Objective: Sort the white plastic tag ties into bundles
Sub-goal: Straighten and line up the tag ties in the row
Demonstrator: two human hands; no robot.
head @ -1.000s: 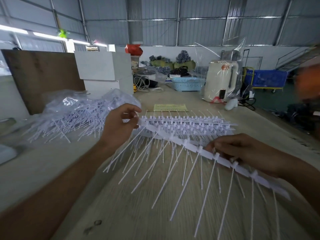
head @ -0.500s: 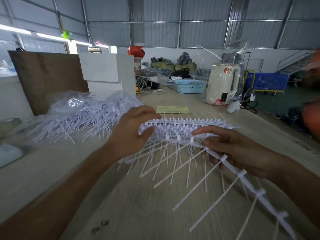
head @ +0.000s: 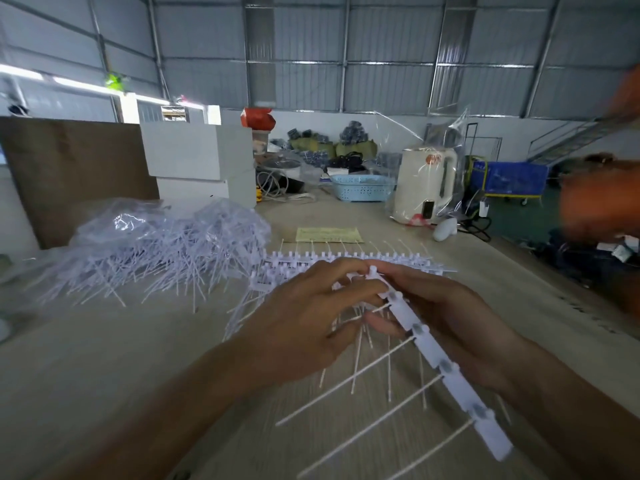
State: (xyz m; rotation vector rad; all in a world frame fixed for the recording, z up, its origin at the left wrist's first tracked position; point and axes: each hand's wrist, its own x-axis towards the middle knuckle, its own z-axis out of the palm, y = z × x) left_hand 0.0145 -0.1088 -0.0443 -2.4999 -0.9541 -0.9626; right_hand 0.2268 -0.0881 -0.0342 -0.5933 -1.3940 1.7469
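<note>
Gripping one strip of tag ties [head: 446, 368] above the table [head: 104, 358], the right hand [head: 460, 320] curls its fingers under the strip — the left hand [head: 311, 320] pinches its far end, where it meets the stacked strips [head: 346, 263]. A loose heap of ties [head: 156, 251] lies well to the left, half in clear plastic

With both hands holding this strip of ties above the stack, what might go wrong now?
1. The strip of ties held by the left hand and right hand has long tails that may tangle with the stack of strips below.
2. The loose pile of ties lies close by on the table; a sweeping arm may mix it with the sorted stack.
</note>
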